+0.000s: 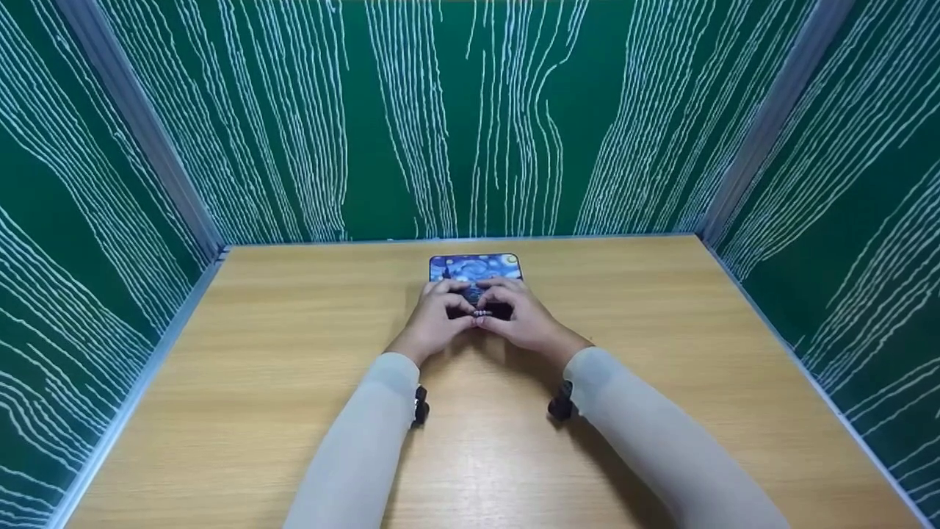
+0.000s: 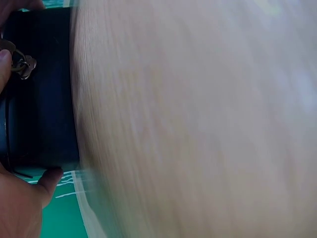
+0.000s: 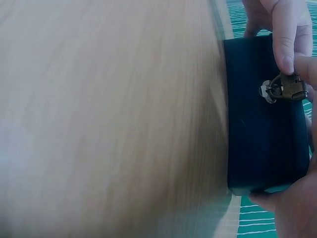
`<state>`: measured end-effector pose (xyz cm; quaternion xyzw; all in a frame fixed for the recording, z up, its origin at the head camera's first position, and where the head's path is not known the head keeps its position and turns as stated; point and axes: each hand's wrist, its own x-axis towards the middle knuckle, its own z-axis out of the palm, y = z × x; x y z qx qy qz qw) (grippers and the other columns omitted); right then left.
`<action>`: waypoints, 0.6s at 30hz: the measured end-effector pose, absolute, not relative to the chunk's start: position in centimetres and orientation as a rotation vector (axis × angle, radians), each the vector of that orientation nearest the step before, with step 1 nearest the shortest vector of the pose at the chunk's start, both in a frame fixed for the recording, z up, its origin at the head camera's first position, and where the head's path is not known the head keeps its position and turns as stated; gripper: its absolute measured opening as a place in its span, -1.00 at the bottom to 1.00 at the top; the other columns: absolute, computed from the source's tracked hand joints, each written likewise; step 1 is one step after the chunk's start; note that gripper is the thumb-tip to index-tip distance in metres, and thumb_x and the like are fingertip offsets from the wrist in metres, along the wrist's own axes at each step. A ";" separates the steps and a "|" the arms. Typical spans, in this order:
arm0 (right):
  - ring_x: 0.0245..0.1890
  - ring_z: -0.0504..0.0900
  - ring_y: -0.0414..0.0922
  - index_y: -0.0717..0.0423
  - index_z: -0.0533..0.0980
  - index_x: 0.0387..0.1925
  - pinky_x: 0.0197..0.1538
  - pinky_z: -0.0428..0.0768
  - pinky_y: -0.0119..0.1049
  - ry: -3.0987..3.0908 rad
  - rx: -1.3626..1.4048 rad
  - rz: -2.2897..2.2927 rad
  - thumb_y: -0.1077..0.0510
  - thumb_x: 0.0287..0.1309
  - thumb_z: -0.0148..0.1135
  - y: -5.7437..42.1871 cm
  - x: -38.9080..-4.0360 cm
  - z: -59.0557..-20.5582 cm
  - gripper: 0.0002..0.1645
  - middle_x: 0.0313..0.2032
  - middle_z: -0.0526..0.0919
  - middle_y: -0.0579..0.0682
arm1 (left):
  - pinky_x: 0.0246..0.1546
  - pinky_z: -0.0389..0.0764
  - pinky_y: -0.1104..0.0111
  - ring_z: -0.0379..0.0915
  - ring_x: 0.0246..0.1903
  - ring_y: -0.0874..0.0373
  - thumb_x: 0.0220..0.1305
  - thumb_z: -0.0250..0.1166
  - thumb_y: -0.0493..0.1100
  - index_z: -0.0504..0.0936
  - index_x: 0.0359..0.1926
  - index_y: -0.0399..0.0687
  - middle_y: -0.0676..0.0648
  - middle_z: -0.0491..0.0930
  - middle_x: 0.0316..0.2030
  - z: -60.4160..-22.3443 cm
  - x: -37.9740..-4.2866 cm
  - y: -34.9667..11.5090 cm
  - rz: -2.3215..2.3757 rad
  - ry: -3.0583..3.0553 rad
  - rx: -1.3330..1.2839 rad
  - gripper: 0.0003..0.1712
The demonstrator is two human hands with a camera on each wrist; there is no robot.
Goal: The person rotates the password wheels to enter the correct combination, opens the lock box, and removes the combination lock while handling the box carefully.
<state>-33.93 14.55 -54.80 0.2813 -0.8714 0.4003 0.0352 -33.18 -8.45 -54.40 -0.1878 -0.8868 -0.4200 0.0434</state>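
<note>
A dark box (image 3: pixel 260 148) stands near the far edge of the table, its blue painted, swirling lid (image 1: pixel 470 266) partly covered by the hands. On its front, a small bronze padlock (image 3: pixel 293 90) hangs through a metal hasp (image 3: pixel 267 92). My left hand (image 1: pixel 432 317) and right hand (image 1: pixel 523 319) flank the box, thumbs and forefingers meeting at the padlock and pinching it. Other fingers rest against the box's sides; in the left wrist view a left fingertip (image 2: pixel 49 179) touches its end. The back of the box is hidden.
The wooden table (image 1: pixel 294 382) spreads around the box. Green panels with white wavy lines (image 1: pixel 396 110) rise behind and on both sides, joined by grey corner posts (image 1: pixel 158 125). A dark wrist device (image 1: pixel 562 402) sits at the right cuff.
</note>
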 end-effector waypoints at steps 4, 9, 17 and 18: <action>0.69 0.29 0.25 -0.07 0.70 0.08 0.76 0.17 0.43 -2.681 0.860 1.238 0.01 0.49 0.52 14.6 -33.9 -54.8 -0.75 0.63 0.52 0.05 | 0.76 0.25 -0.01 0.24 0.63 -0.12 0.41 0.63 -0.14 0.93 -0.14 0.01 -0.03 0.57 0.55 -54.3 -33.1 -8.4 -1.278 -2.716 -0.571 -0.93; 0.68 0.32 0.24 -0.04 0.70 0.00 0.76 0.20 0.39 -2.665 0.873 1.245 0.04 0.48 0.53 14.7 -33.9 -54.7 -0.80 0.62 0.54 0.05 | 0.74 0.29 0.02 0.25 0.61 -0.10 0.42 0.63 -0.13 0.93 -0.15 -0.01 -0.03 0.59 0.53 -54.2 -32.9 -8.3 -1.298 -2.703 -0.575 -0.92; 0.67 0.34 0.22 -0.06 0.71 -0.05 0.76 0.23 0.37 -2.668 0.869 1.240 0.06 0.50 0.52 14.6 -33.9 -54.7 -0.87 0.60 0.55 0.04 | 0.72 0.31 0.04 0.27 0.59 -0.09 0.42 0.63 -0.13 0.93 -0.18 -0.01 -0.03 0.60 0.52 -54.1 -32.9 -8.3 -1.320 -2.694 -0.571 -0.93; 0.67 0.33 0.22 -0.08 0.71 -0.05 0.76 0.22 0.37 -2.673 0.867 1.239 0.05 0.51 0.51 14.5 -33.9 -54.7 -0.88 0.61 0.54 0.03 | 0.71 0.31 0.04 0.27 0.59 -0.09 0.42 0.63 -0.13 0.93 -0.18 0.00 -0.03 0.60 0.52 -54.1 -32.9 -8.3 -1.322 -2.694 -0.571 -0.93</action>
